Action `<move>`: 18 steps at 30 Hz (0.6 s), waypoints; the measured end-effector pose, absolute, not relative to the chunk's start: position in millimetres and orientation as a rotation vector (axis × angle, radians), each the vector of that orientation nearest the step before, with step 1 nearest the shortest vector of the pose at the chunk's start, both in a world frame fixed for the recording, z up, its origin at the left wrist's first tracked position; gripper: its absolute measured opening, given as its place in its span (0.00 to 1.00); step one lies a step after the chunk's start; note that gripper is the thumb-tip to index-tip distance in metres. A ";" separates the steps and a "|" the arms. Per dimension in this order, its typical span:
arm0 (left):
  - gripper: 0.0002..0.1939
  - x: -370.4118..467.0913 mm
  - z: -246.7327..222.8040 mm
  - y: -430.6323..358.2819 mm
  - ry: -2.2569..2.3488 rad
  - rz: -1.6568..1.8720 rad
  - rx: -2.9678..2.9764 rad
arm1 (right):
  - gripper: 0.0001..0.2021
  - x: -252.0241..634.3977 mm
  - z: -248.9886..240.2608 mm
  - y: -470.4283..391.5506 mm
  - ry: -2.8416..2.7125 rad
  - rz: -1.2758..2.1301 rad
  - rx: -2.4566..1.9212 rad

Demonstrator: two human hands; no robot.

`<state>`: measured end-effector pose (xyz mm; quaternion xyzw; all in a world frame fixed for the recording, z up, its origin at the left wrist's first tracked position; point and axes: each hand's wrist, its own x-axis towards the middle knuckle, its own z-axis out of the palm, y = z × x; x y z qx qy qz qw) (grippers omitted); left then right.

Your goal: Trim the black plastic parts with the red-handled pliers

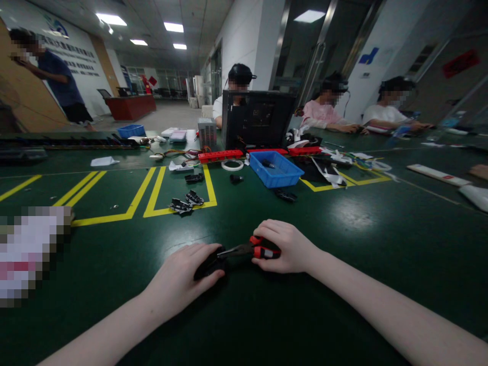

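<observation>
My right hand (284,246) is wrapped round the red and black handles of long-nosed pliers (263,251). The pliers point left, and their tip meets a small black part (208,264). Around that black part my left hand (190,269) is closed, hiding most of it. Both hands are low over the green table (244,315), near its front. Beyond them lie black plastic pieces (181,205) by the yellow tape, and another black piece (285,195) lies in front of the blue bin (276,170).
A roll of white tape (232,164) and a small black cylinder (236,178) lie beyond my hands. Red power strips (221,155) cross the table before a black computer case (259,119). Several people are around the table's far side and room. A blurred box (30,254) is at left.
</observation>
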<state>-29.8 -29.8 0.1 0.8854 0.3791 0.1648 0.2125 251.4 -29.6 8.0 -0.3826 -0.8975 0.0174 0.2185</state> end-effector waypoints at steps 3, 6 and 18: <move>0.19 -30.6 -2.5 -29.0 1.061 0.478 2.453 | 0.16 249.6 9.3 -30.1 -2.483 0.128 -1.106; 0.18 -30.4 -2.5 -28.0 1.076 0.488 2.427 | 0.16 246.3 12.1 -31.6 -2.489 0.220 -1.201; 0.20 -26.5 0.9 -30.6 1.091 0.487 2.431 | 0.19 256.3 16.5 -28.5 -2.477 0.182 -1.218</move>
